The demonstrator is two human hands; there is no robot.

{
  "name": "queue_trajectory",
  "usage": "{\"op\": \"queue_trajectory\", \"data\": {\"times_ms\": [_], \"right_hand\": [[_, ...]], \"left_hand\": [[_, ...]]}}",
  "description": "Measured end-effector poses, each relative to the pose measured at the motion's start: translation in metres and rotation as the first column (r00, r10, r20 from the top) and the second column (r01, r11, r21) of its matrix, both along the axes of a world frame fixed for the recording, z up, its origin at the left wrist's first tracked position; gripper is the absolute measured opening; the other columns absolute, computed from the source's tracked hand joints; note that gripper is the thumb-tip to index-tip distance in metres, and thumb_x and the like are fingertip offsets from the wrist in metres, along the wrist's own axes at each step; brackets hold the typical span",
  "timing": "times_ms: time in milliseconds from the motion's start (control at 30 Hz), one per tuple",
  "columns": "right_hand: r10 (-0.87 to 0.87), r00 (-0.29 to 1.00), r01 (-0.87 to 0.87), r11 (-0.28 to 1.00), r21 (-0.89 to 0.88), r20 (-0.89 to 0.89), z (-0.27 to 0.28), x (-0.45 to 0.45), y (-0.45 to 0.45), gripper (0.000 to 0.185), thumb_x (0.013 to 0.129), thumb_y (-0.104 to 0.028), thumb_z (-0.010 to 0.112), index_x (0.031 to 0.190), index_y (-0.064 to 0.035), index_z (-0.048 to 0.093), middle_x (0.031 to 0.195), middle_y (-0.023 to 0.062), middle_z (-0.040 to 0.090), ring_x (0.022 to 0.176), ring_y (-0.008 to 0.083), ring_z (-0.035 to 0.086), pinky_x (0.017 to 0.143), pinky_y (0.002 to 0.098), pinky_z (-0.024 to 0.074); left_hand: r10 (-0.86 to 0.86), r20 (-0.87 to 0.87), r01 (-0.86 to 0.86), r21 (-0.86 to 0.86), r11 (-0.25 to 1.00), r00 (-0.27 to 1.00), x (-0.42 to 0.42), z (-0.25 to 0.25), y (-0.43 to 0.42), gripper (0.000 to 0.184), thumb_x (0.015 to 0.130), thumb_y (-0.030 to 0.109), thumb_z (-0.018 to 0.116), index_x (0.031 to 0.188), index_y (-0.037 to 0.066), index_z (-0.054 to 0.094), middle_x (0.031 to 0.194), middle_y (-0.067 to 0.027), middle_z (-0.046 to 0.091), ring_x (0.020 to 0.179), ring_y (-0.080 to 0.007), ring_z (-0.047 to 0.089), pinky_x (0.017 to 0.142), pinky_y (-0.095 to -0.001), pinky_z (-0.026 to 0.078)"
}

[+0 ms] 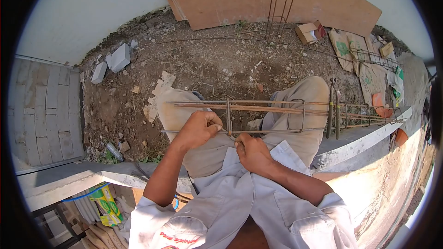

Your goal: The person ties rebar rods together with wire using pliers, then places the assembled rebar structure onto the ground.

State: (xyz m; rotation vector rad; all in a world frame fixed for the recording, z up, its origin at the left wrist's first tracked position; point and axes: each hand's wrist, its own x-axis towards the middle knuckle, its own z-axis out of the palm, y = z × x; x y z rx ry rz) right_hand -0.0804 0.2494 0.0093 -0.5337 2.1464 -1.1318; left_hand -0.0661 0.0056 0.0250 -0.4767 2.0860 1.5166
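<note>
Two bare hands are in close at the steel cage (303,111), which lies across the person's thighs (300,147), its right-hand end over the concrete ledge (350,147). The left hand (199,130), grip curled together, is right by the square stirrup (229,116); the right hand (254,152) is just below, thumb and finger pressed together. Whether either pinches anything, I can't tell. Two-handled pliers (331,110) straddle the bars further right.

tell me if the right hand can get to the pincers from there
Probably yes: the pincers lie across the rebar cage beside the right knee, on the same side as the right hand, and nothing visible covers them.
</note>
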Motion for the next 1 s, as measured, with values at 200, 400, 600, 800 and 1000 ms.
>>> {"op": "queue_trajectory", "data": {"times_ms": [200, 400, 600, 800, 1000], "right_hand": [[0.001, 1.000, -0.001, 1.000, 0.008, -0.015, 0.000, 0.000, -0.004, 0.015, 0.099, -0.012, 0.062, 0.104, 0.0019, 0.065, 0.081, 0.0326, 0.070, 0.081, 0.0546, 0.070, 0.079, 0.0620, 0.0547], [-0.006, 1.000, 0.004, 0.999, -0.037, -0.031, 0.002, 0.001, -0.005, 0.014, 0.098, -0.012, 0.063, 0.100, 0.0016, 0.066, 0.080, 0.0320, 0.071, 0.079, 0.0540, 0.070, 0.078, 0.0614, 0.0558], [-0.028, 0.998, 0.026, 0.999, -0.027, -0.064, -0.004, 0.004, -0.004, 0.010, 0.095, -0.008, 0.064, 0.100, 0.0011, 0.065, 0.081, 0.0297, 0.071, 0.078, 0.0521, 0.071, 0.075, 0.0597, 0.0563], [-0.001, 0.996, 0.000, 1.000, -0.014, -0.092, -0.006, 0.004, -0.005, 0.014, 0.097, -0.011, 0.064, 0.104, 0.0008, 0.062, 0.079, 0.0311, 0.071, 0.077, 0.0530, 0.071, 0.075, 0.0629, 0.0557], [0.032, 0.992, -0.030, 0.999, 0.024, -0.121, -0.007, 0.005, -0.005, 0.017, 0.099, -0.014, 0.064, 0.105, 0.0011, 0.060, 0.077, 0.0310, 0.071, 0.076, 0.0527, 0.071, 0.073, 0.0635, 0.0557]], "left_hand": [[0.009, -0.301, -0.045, -0.113, 0.993, 0.954, 0.011, 0.006, 0.014, 0.004, 0.097, 0.000, 0.073, 0.098, -0.004, 0.074, 0.089, -0.0052, 0.073, 0.080, -0.0126, 0.066, 0.073, -0.0308, 0.053], [-0.143, -0.667, -0.046, -0.257, 0.965, 0.731, 0.025, 0.008, 0.023, 0.010, 0.092, 0.000, 0.074, 0.102, -0.001, 0.075, 0.092, -0.0168, 0.075, 0.088, -0.0316, 0.074, 0.079, -0.0399, 0.057], [0.157, -0.406, -0.247, -0.178, 0.953, 0.900, 0.030, 0.012, 0.041, 0.022, 0.089, 0.012, 0.082, 0.106, 0.000, 0.076, 0.096, -0.0162, 0.081, 0.090, -0.0340, 0.074, 0.092, -0.0441, 0.054], [0.042, -0.311, -0.156, -0.350, 0.924, 0.950, 0.035, 0.001, 0.044, 0.027, 0.090, 0.025, 0.085, 0.097, 0.000, 0.079, 0.090, -0.0157, 0.081, 0.087, -0.0321, 0.075, 0.093, -0.0445, 0.054], [0.125, -0.253, -0.190, -0.253, 0.949, 0.959, 0.026, 0.004, 0.045, 0.017, 0.089, 0.010, 0.085, 0.091, -0.004, 0.077, 0.085, -0.0136, 0.080, 0.078, -0.0155, 0.073, 0.072, -0.0334, 0.058]]}}
